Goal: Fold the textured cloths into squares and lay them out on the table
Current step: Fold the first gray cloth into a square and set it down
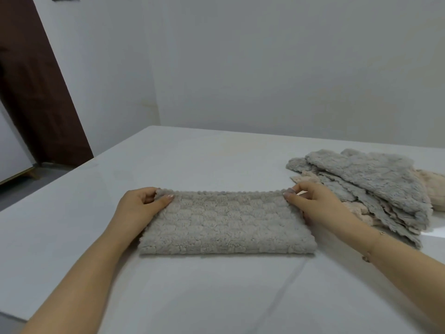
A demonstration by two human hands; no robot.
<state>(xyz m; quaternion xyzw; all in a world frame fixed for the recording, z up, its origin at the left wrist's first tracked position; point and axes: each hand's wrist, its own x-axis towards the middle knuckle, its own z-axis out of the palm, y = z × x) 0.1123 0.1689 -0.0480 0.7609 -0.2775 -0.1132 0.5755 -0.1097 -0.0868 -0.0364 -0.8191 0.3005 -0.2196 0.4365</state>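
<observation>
A grey textured cloth (226, 222) lies folded in half as a wide rectangle on the white table (168, 160), its scalloped edges along the far side. My left hand (142, 203) pinches the cloth's far left corner. At the far right corner my right hand (313, 203) pinches the doubled edge between thumb and fingers. Both forearms reach in from the near edge of the table.
A loose pile of unfolded cloths (375, 186), grey and beige, sits at the right of the table just beyond my right hand. A white wall stands behind the table. A dark brown door (36, 92) is at the far left.
</observation>
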